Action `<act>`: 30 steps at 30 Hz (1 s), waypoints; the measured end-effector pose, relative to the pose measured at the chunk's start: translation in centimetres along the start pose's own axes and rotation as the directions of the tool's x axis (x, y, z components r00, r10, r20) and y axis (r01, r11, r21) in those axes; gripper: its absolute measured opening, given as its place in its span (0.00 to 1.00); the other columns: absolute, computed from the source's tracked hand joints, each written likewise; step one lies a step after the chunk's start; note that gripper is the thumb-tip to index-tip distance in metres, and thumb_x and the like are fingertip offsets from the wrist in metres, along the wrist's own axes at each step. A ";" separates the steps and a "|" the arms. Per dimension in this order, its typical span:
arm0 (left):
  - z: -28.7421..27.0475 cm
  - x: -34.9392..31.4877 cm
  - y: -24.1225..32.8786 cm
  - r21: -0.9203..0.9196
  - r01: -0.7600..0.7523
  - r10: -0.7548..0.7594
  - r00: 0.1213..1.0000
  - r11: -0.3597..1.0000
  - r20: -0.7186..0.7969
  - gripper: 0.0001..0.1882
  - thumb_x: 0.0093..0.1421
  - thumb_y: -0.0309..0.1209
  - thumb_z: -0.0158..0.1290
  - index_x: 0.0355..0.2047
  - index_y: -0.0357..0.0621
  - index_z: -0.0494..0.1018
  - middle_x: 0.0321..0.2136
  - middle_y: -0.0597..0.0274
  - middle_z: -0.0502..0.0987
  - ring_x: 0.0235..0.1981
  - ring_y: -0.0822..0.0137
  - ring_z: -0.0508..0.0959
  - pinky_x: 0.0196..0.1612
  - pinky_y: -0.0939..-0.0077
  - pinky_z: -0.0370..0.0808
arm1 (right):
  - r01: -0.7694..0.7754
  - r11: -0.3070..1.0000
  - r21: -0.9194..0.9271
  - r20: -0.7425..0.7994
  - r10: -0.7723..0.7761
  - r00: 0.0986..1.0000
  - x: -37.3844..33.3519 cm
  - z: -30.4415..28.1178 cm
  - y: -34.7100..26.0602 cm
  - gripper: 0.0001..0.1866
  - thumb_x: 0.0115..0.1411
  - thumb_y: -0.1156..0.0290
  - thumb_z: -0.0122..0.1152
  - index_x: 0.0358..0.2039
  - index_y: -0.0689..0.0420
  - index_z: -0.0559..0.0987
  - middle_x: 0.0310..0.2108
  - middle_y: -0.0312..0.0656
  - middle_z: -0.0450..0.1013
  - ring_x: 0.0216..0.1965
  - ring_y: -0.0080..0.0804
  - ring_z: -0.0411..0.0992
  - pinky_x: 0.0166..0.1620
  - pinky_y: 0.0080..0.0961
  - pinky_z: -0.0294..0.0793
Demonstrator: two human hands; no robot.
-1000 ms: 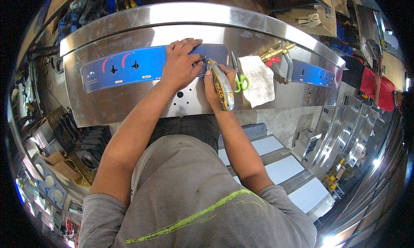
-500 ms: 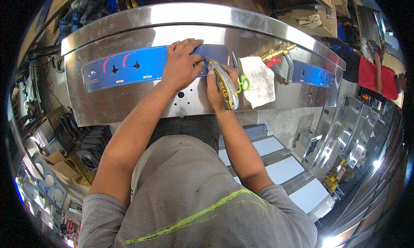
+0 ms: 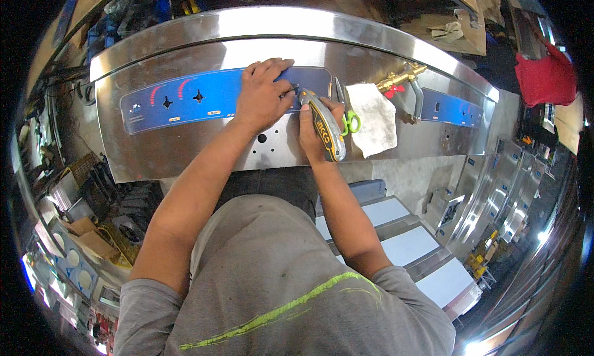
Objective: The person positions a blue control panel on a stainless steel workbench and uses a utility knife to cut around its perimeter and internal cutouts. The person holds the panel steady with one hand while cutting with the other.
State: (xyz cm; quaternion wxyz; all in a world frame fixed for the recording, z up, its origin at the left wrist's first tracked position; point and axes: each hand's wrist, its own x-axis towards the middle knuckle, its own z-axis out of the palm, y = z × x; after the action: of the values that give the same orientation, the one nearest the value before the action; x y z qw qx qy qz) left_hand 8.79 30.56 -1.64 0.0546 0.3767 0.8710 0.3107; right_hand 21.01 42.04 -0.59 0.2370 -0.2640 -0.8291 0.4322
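Observation:
A blue control-panel sticker [image 3: 226,86] with cross-shaped cutouts lies on a stainless steel panel [image 3: 185,147]. My left hand [image 3: 266,95] rests on the sticker, its upper fingers stretched out and the lower ones bent close to the knife tip. My right hand [image 3: 311,130] is closed round a grey and yellow utility knife [image 3: 323,124]. The knife's front end meets the sticker beside my left fingers, at a small dark opening; the blade itself is too small to make out. Just right of my right hand are scissors with green handles [image 3: 352,122], beside a white cloth [image 3: 375,121].
A brass valve fitting [image 3: 396,80] with a red handle and a bent metal handle [image 3: 413,102] sit right of the cloth. A second blue sticker [image 3: 455,111] is farther right. Below stands a steel unit with white panels [image 3: 405,247]. Someone in red [image 3: 547,77] is at the far right.
Both hands and the knife keep nearly the same place on the sticker. The view has shifted slightly. At the far right, the person in red has changed posture.

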 end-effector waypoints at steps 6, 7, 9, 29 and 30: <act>0.1 0.0 -0.1 -0.008 0.000 0.000 1.000 1.000 -0.001 0.09 0.56 0.38 0.59 0.32 0.50 0.84 0.60 0.62 0.73 0.66 0.58 0.66 0.69 0.50 0.55 | -0.050 0.998 0.038 0.009 0.050 0.999 -0.3 0.4 0.1 0.22 0.61 0.60 0.71 0.45 0.62 0.72 0.37 0.49 0.77 0.36 0.40 0.77 0.42 0.35 0.77; 0.1 0.0 -0.1 -0.012 0.001 -0.001 1.000 1.000 0.005 0.09 0.57 0.37 0.59 0.32 0.50 0.84 0.60 0.62 0.73 0.66 0.58 0.66 0.69 0.50 0.55 | -0.039 0.999 0.033 0.016 0.039 0.999 -0.3 0.4 0.1 0.22 0.60 0.61 0.71 0.45 0.62 0.72 0.37 0.49 0.77 0.36 0.40 0.77 0.42 0.35 0.77; 0.0 0.0 -0.1 -0.017 0.004 -0.004 1.000 1.000 0.009 0.09 0.57 0.37 0.59 0.33 0.50 0.84 0.60 0.62 0.73 0.66 0.59 0.66 0.69 0.50 0.55 | -0.039 0.999 0.018 0.012 0.039 0.999 -0.3 0.4 0.4 0.22 0.60 0.61 0.71 0.45 0.62 0.72 0.37 0.48 0.77 0.37 0.39 0.77 0.43 0.35 0.76; -0.3 0.0 0.1 -0.039 0.009 -0.009 1.000 0.999 0.009 0.08 0.60 0.36 0.59 0.36 0.48 0.84 0.61 0.64 0.73 0.65 0.56 0.66 0.68 0.50 0.56 | -0.410 0.781 0.470 0.418 0.212 0.883 3.8 -4.0 5.2 0.30 0.59 0.77 0.71 0.59 0.64 0.67 0.50 0.53 0.75 0.53 0.46 0.76 0.61 0.46 0.77; -0.3 0.0 0.0 -0.053 0.011 -0.011 1.000 0.999 -0.001 0.08 0.60 0.36 0.60 0.35 0.48 0.84 0.60 0.63 0.73 0.65 0.54 0.67 0.67 0.50 0.57 | -0.455 0.748 0.483 0.466 0.220 0.857 4.2 -4.3 5.5 0.30 0.58 0.78 0.71 0.59 0.64 0.67 0.51 0.53 0.75 0.53 0.47 0.76 0.61 0.47 0.77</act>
State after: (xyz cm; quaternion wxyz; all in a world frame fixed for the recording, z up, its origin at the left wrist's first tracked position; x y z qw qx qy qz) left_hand 8.67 30.44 -1.38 0.0656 0.3702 0.8645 0.3335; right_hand 21.77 49.97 -2.27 0.0563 -0.2389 -0.6243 0.7416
